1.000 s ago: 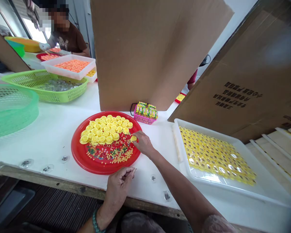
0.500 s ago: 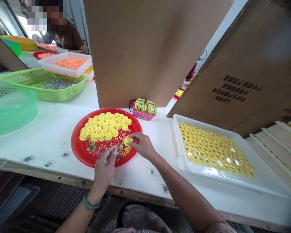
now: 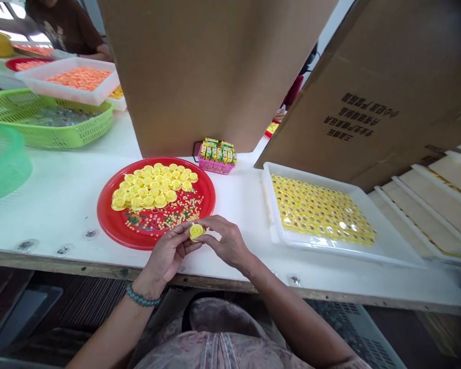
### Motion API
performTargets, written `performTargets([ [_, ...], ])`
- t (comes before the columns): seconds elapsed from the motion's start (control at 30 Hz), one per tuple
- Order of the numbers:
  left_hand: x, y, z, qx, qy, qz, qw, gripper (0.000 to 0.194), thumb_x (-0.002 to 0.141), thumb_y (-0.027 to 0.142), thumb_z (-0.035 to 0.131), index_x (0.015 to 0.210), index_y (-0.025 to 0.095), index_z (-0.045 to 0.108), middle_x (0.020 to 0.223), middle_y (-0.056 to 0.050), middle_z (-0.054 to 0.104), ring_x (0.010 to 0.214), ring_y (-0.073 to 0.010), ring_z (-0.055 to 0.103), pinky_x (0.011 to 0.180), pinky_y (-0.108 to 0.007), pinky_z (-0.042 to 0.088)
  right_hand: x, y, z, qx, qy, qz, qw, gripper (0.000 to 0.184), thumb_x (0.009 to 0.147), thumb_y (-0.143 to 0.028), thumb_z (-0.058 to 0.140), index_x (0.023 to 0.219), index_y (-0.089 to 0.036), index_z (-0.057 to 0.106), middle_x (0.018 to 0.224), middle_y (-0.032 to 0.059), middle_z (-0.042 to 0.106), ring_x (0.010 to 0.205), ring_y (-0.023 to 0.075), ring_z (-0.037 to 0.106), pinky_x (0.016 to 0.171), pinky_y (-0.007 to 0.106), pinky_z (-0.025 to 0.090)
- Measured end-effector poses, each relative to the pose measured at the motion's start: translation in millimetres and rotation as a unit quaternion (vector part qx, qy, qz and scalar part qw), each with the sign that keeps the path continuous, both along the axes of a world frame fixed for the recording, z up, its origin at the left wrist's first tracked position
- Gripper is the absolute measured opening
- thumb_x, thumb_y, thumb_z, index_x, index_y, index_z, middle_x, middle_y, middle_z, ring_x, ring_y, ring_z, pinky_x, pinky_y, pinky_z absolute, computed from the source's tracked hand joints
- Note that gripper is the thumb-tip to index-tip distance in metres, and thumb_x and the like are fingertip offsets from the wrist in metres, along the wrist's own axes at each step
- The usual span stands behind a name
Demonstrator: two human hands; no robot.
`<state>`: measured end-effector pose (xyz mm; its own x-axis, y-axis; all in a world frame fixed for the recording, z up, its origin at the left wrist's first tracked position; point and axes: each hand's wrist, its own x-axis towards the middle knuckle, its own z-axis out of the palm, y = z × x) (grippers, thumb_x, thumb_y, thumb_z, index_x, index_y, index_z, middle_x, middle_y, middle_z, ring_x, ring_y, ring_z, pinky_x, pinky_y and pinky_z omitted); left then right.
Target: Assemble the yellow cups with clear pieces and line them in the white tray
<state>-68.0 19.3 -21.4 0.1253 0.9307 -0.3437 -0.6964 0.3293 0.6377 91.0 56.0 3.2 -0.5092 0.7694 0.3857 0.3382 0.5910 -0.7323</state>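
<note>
A small yellow round plastic piece [image 3: 196, 231] with a raised ring is held just above the front rim of the red round tray [image 3: 109, 228]. My right hand [image 3: 228, 242] pinches it from the right between thumb and fingers. From the left, the fingertips of my left hand [image 3: 171, 253] close on the same piece. A heap of similar yellow pieces [image 3: 149, 187] covers the back of the red tray. Tiny pale dots [image 3: 180, 214] lie scattered over its printed front part; whether they are loose or printed I cannot tell.
Right of me, a white tray [image 3: 395, 253] holds rows of yellow pieces with dark centres. A pink basket [image 3: 217, 167] of small boxes stands behind the red tray. Cardboard panels [image 3: 215, 72] rise behind. Green baskets [image 3: 72, 134] are at left; a co-worker [image 3: 72, 25] sits beyond.
My right hand has brought the yellow piece from over the red tray towards me. My left hand has met it there and closed on it. The view has shifted right and down.
</note>
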Motion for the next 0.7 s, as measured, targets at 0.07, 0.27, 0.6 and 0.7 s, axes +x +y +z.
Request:
performTargets([
  [0.07,11,-2,0.0,-0.009,-0.022,-0.014,1.000,0.018,0.078,0.018,0.062,0.096,0.015,0.066,0.100,-0.005,0.069,0.084,-0.0158,0.065,0.082,-0.033,0.055,13,-9,0.7,-0.012,0.009,-0.020,1.000,0.035,0.082,-0.026,0.063,0.116,-0.027,0.060,0.104,0.0033,0.066,0.092,0.0152,0.061,0.084,0.030,0.051],
  [0.27,34,-9,-1.0,-0.028,0.069,-0.063,0.995,0.028,0.072,0.021,0.070,0.098,0.013,0.064,0.093,-0.007,0.068,0.085,-0.0172,0.066,0.076,-0.026,0.055,78,-29,-17.0,-0.034,-0.042,-0.185,0.981,0.020,0.086,-0.026,0.056,0.103,-0.022,0.066,0.098,0.0060,0.069,0.083,0.0164,0.064,0.077,0.030,0.051],
  [0.6,53,-14,-4.5,-0.046,0.162,-0.051,0.984,0.034,0.067,0.034,0.074,0.092,0.012,0.065,0.087,-0.005,0.067,0.074,-0.0145,0.065,0.065,-0.023,0.054,90,-39,-37.0,-0.003,-0.220,-0.149,0.964,0.014,0.084,-0.022,0.060,0.094,-0.017,0.068,0.093,0.0081,0.067,0.087,0.0178,0.061,0.078,0.028,0.048],
  [0.7,52,-16,-0.4,-0.048,0.154,-0.036,0.986,0.037,0.074,0.040,0.066,0.095,0.010,0.065,0.091,-0.009,0.068,0.077,-0.0185,0.066,0.069,-0.028,0.055,78,-40,-43.4,0.037,-0.314,-0.096,0.944,0.012,0.086,-0.019,0.056,0.090,-0.015,0.067,0.092,0.0093,0.064,0.087,0.0196,0.057,0.077,0.030,0.047],
])
